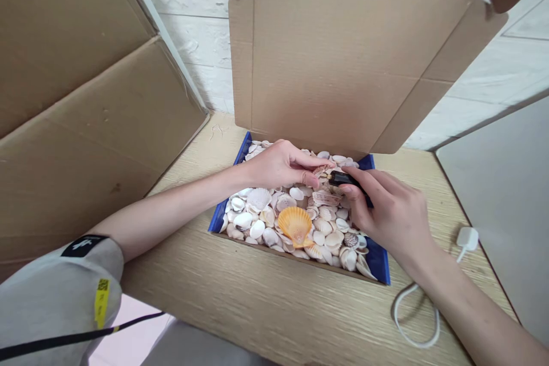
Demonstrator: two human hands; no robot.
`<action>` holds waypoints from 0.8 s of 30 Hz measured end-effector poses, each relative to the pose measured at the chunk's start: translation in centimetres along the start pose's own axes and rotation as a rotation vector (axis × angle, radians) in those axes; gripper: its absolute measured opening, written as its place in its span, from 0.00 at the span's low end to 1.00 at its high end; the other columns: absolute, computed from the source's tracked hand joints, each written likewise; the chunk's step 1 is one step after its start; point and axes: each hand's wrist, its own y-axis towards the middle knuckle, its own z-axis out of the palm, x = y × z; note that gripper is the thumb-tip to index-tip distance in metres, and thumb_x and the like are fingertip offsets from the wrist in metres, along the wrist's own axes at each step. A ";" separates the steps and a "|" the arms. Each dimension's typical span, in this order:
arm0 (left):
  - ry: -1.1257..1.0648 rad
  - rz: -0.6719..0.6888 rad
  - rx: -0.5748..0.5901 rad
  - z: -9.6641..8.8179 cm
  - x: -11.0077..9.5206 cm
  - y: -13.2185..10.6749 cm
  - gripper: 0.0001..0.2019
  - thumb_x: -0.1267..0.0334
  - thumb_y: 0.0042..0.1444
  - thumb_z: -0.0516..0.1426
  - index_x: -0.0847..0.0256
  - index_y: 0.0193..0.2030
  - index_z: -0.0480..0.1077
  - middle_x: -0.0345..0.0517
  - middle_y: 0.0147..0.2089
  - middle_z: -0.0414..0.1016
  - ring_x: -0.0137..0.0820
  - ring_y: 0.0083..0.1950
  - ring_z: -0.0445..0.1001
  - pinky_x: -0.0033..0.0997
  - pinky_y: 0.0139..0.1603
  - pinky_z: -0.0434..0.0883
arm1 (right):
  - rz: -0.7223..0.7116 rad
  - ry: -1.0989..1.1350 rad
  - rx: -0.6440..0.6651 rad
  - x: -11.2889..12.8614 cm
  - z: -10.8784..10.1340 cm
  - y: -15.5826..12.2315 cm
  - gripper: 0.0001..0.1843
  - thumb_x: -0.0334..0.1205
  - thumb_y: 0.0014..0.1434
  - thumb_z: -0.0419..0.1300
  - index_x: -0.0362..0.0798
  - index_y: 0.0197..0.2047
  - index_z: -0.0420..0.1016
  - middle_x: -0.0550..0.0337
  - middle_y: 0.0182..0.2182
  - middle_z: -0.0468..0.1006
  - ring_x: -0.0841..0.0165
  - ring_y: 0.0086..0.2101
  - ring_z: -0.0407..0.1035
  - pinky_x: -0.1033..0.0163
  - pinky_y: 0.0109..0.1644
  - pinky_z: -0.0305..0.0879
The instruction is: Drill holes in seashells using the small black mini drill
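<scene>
A shallow blue-lined cardboard box (380,260) full of several seashells lies on the wooden table, its lid (343,63) standing open at the back. A large orange scallop shell (295,224) lies near the box's front. My left hand (281,164) hovers over the shells with fingers curled, pinching a small pale shell at its fingertips. My right hand (386,211) grips a small black tool (345,178) whose tip meets that shell. Both hands are over the back middle of the box.
A white cable with a plug (466,237) loops on the table (266,303) at the right. A large cardboard sheet (86,114) leans at the left. A white brick wall (193,17) stands behind, a grey panel (506,194) at the right.
</scene>
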 end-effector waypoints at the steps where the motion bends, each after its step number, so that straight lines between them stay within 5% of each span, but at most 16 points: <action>1: -0.018 0.001 -0.006 0.0 0.0 0.0 0.21 0.59 0.51 0.64 0.62 0.52 0.75 0.45 0.41 0.83 0.32 0.40 0.79 0.27 0.44 0.73 | -0.006 -0.003 -0.004 0.0 0.0 0.0 0.13 0.42 0.64 0.54 0.42 0.46 0.73 0.56 0.30 0.78 0.68 0.28 0.71 0.64 0.29 0.61; 9: -0.066 -0.065 -0.023 -0.1 -0.3 -0.1 0.21 0.59 0.49 0.66 0.60 0.51 0.76 0.45 0.43 0.83 0.32 0.43 0.79 0.28 0.47 0.72 | -0.131 -0.097 -0.074 -0.3 -0.3 0.0 0.18 0.39 0.59 0.62 0.42 0.51 0.70 0.52 0.35 0.79 0.65 0.32 0.69 0.60 0.34 0.61; 17: -0.177 -0.124 0.245 -1.0 -0.7 0.0 0.17 0.50 0.55 0.61 0.63 0.39 0.80 0.40 0.32 0.78 0.28 0.35 0.75 0.26 0.38 0.70 | -0.229 -0.152 -0.136 -0.3 -1.2 -0.2 0.28 0.33 0.58 0.61 0.50 0.60 0.62 0.54 0.41 0.80 0.63 0.37 0.71 0.58 0.40 0.61; 20: -0.251 -0.150 0.276 -1.1 -0.8 0.1 0.16 0.51 0.56 0.60 0.63 0.38 0.80 0.41 0.33 0.78 0.27 0.35 0.75 0.25 0.38 0.70 | -0.234 -0.135 -0.135 -0.3 -1.2 -0.4 0.30 0.32 0.57 0.61 0.54 0.62 0.60 0.56 0.41 0.80 0.63 0.38 0.72 0.57 0.41 0.62; 24: -0.293 -0.167 0.250 -1.0 -0.8 0.1 0.16 0.53 0.55 0.61 0.63 0.41 0.80 0.44 0.37 0.80 0.30 0.40 0.77 0.28 0.43 0.72 | -0.288 -0.097 -0.138 -0.2 -1.0 0.0 0.29 0.36 0.57 0.64 0.46 0.61 0.62 0.52 0.38 0.81 0.65 0.34 0.72 0.61 0.36 0.64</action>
